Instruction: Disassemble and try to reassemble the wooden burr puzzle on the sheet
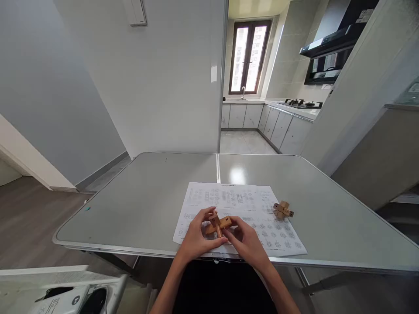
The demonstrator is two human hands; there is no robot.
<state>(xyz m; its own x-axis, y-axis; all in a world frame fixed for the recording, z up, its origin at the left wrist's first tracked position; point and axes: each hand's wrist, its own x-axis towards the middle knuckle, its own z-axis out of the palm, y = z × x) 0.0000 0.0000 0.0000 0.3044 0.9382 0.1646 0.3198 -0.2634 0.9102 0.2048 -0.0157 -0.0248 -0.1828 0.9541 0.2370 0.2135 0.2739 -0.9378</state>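
Above desk's (157, 196) near edge, L hand (195, 236) & R hand (248, 240) grip numbered wooden burr puzzle (216, 223) from opposite sides, prob. for steadiness; diagram sheet (242, 204) beneath, likely for ref.

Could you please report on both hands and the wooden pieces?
Left hand and right hand holding joined wooden pieces above printed sheet. Separate wooden cluster at sheet's right edge, untouched. Nothing visible blocking either hand.

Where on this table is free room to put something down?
Bare table: left of the paper sheet, except a small teal bit; beyond the sheet's far edge; and right of the wooden cluster. Crowded: the sheet's near part, where the left hand and right hand hold wooden pieces.
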